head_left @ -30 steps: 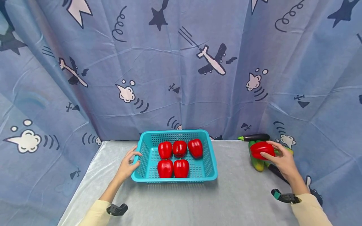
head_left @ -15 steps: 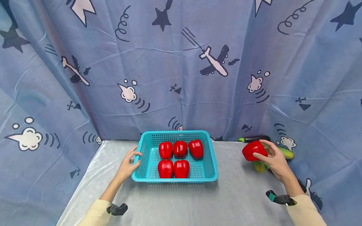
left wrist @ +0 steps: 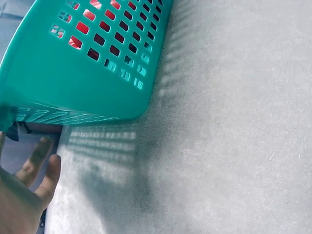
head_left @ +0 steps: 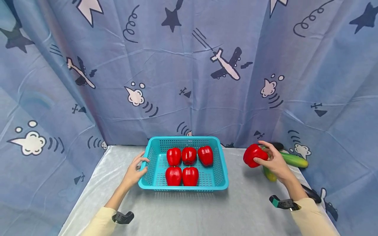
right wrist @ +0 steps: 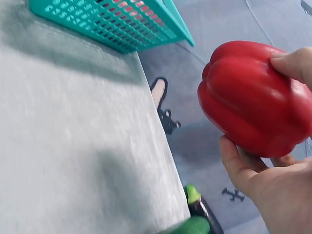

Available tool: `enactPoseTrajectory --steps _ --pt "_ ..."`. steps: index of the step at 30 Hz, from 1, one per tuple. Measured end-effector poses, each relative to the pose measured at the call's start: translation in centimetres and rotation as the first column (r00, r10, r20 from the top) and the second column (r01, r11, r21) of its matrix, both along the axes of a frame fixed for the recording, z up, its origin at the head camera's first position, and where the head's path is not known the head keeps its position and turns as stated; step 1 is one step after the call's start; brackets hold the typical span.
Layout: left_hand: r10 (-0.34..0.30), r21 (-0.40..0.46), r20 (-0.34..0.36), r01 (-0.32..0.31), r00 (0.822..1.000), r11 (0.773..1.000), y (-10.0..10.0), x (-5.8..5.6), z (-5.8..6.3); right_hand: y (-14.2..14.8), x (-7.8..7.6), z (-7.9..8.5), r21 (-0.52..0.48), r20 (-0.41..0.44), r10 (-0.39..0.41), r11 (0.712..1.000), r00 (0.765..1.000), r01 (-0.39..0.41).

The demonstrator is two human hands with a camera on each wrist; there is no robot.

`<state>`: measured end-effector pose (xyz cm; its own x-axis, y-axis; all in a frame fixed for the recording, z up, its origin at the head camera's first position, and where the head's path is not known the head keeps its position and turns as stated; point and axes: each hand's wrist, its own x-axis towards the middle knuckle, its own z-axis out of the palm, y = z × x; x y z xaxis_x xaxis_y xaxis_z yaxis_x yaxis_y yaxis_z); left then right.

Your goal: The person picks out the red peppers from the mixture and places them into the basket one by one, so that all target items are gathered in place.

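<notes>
A red bell pepper (head_left: 254, 155) is in my right hand (head_left: 277, 164), raised off the table right of the basket. The right wrist view shows the thumb on one side of this bell pepper (right wrist: 251, 97) and fingers under the other. My left hand (head_left: 134, 172) is at the left rim of a turquoise plastic basket (head_left: 183, 188), its fingers spread and loosely bent. In the left wrist view, two of the left hand's (left wrist: 22, 195) fingers stand clear of the basket (left wrist: 58, 73); contact at the rim is mostly cut off. Several red bell peppers (head_left: 190, 176) lie inside, in two rows.
Behind the right hand lie a green-yellow cucumber (head_left: 293, 160), another green-yellow vegetable (head_left: 269, 174) and dark eggplants, one at the back (right wrist: 202, 209) and one (head_left: 311, 193) near the right edge. A patterned blue curtain (head_left: 183, 82) borders the grey-covered table (head_left: 183, 213).
My right hand has carried the bell pepper left, away from the vegetables and toward the basket, uncovering more of the cucumber. The left hand and the basket have stayed in place.
</notes>
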<state>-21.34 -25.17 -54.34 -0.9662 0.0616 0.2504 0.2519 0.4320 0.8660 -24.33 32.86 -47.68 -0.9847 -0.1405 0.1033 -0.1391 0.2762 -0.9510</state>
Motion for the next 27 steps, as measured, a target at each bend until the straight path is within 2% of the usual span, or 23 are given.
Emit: enactPoseTrajectory --steps 5,10,19,27 --pt "0.005 -0.001 0.005 -0.005 1.000 1.000 0.0 0.0 0.1 -1.9 -0.4 0.2 -0.066 0.058 0.021 0.998 0.998 -0.017" --pt "0.003 -0.003 0.001 -0.003 1.000 1.000 0.0 0.0 0.0 -3.6 -0.5 0.3 -0.036 0.095 -0.010 0.999 0.995 0.013" --pt "0.008 0.000 0.020 -0.008 1.000 1.000 -0.1 -0.2 -0.1 -6.0 -0.9 -0.6 -0.024 0.003 0.026 0.999 1.000 -0.026" --pt "-0.001 0.016 0.015 0.000 1.000 1.000 -0.1 -0.1 -0.1 -7.7 -0.7 -0.9 -0.088 -0.028 0.055 0.994 0.998 -0.058"
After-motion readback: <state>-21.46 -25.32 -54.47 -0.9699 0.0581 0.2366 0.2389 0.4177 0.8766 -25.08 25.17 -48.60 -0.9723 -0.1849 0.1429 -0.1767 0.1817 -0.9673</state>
